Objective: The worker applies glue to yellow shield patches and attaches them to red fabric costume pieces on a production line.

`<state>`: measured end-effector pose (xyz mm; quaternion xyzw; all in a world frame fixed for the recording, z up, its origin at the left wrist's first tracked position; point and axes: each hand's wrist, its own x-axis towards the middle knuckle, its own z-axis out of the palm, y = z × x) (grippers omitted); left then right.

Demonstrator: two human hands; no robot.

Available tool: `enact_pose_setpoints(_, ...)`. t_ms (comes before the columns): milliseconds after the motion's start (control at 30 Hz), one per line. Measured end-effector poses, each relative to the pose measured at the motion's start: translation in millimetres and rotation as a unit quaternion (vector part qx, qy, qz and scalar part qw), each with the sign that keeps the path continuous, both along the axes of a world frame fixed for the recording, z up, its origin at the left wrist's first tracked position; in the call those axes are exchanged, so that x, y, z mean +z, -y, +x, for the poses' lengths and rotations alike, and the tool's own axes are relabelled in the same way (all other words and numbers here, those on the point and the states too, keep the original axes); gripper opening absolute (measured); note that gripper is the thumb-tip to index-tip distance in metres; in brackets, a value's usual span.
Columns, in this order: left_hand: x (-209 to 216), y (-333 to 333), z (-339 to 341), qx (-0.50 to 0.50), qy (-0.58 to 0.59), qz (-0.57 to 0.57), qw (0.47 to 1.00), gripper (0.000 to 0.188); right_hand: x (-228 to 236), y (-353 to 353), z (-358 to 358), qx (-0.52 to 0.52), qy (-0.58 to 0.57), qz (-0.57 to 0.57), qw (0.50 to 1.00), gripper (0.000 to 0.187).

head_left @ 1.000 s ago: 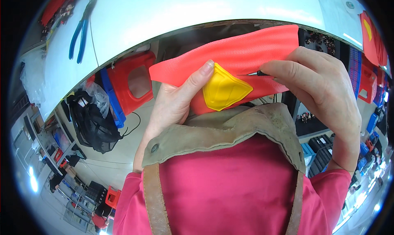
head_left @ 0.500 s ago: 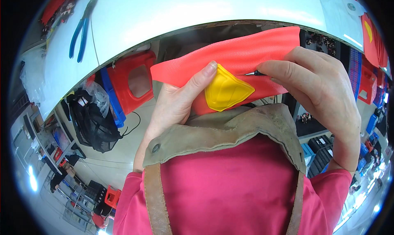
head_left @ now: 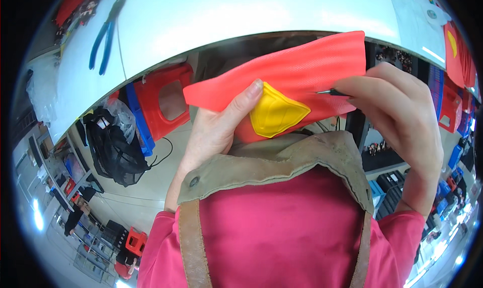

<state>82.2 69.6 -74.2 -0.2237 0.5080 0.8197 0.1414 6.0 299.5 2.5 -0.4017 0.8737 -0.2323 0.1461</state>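
A coral-red textured sheet point(head_left: 302, 66) lies over my lap, bearing a raised yellow patch point(head_left: 275, 112) with rounded corners. My left hand point(head_left: 226, 114) grips the sheet's left part, its thumb pressed on top at the patch's edge and its fingers hidden underneath. Between the thumb and fingers of my right hand point(head_left: 397, 102) is a slim tool with a dark handle and a pointed metal tip point(head_left: 327, 92). That tip is over the sheet, to the right of the patch; whether it touches is unclear.
Blue-handled pliers point(head_left: 104, 39) lie on the white table point(head_left: 226, 16), whose edge is just beyond the sheet. A red plastic stool point(head_left: 166, 97) and a black mesh bag point(head_left: 113, 147) are at the left. More red pieces point(head_left: 455, 51) hang at the far right.
My right hand has drawn back slightly to the right with the pointed tool, showing more of its tip. The left hand keeps its hold, and the sheet has shifted only a little.
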Motion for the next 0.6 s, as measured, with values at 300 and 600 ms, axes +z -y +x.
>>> enact_pose_setpoints(300,25.1,17.8,2.1,0.154,-0.122,-0.043,0.979,0.029,-14.7,22.0,21.2,-0.168,0.079,-0.162,0.969,0.026)
enact_pose_setpoints(600,25.1,26.2,-6.6,0.132,-0.112,-0.04,0.984,0.031,-24.1,32.3,6.5,-0.153,0.098,-0.17,0.969,0.025)
